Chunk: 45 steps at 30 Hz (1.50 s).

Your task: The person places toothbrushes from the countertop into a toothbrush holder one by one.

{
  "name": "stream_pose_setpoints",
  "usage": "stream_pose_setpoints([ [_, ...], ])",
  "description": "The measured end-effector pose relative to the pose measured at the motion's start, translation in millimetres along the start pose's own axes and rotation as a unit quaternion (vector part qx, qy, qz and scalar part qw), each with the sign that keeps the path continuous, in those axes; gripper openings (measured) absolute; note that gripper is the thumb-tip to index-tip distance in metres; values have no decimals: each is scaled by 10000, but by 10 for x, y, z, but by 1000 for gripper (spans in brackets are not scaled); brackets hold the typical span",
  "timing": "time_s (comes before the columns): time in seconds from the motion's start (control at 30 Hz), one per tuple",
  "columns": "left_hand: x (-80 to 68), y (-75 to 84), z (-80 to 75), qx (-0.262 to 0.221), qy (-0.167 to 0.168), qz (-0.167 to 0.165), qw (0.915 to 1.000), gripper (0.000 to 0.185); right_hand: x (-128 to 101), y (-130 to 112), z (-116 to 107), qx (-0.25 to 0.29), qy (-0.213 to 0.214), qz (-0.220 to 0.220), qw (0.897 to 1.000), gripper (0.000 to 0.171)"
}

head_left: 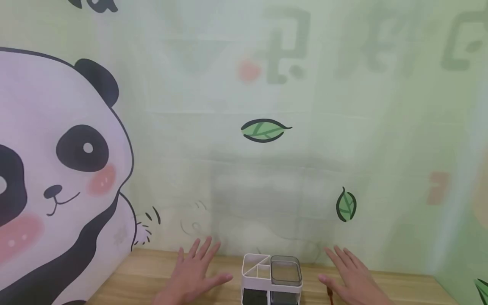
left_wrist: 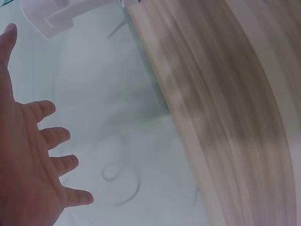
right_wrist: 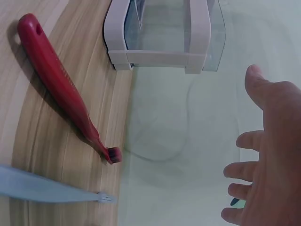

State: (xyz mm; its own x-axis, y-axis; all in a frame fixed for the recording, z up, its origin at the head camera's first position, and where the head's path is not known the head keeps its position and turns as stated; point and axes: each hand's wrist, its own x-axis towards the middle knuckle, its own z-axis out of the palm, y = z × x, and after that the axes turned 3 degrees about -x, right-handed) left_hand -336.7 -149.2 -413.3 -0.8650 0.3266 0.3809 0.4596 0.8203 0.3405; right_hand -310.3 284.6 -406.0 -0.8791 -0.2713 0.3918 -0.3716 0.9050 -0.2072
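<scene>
My left hand (head_left: 192, 273) is held with fingers spread, left of a white toothbrush organizer (head_left: 256, 281), and grips nothing. On the organizer's other side, my right hand (head_left: 354, 277) is also empty, its fingers extended. The organizer has a divided top on the left and a see-through square cup or lid on the right. In the right wrist view, a red toothbrush (right_wrist: 61, 84) lies on the table, beside the organizer's white frame (right_wrist: 160, 58). A pale blue toothbrush (right_wrist: 47, 187) lies near it, partly cut off by the view's edge.
The wood-grain table (head_left: 129, 275) ends at a pale green backdrop (head_left: 267, 182) printed with leaves and a large panda (head_left: 45, 106) on the left. The organizer's lower edge runs out of the head view.
</scene>
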Motion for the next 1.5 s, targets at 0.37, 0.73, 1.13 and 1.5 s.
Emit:
stream_pose_setpoints([
  [0.37, 93, 198, 104, -466, 301, 7, 9985, 92, -23, 98, -52, 695, -302, 543, 9956, 80],
  [0.73, 259, 355, 287, -1849, 483, -1, 9816, 88, -60, 262, -130, 1640, -539, 1364, 9755, 88],
  [1.13, 298, 506, 369, -3304, 168, -228, 9434, 90, -106, 457, -195, 1555, -572, 1737, 9707, 80],
  [1.5, 263, 517, 421, -3575, -45, -83, 9339, 86, -174, 729, -144, 1804, -937, 2117, 9560, 66],
])
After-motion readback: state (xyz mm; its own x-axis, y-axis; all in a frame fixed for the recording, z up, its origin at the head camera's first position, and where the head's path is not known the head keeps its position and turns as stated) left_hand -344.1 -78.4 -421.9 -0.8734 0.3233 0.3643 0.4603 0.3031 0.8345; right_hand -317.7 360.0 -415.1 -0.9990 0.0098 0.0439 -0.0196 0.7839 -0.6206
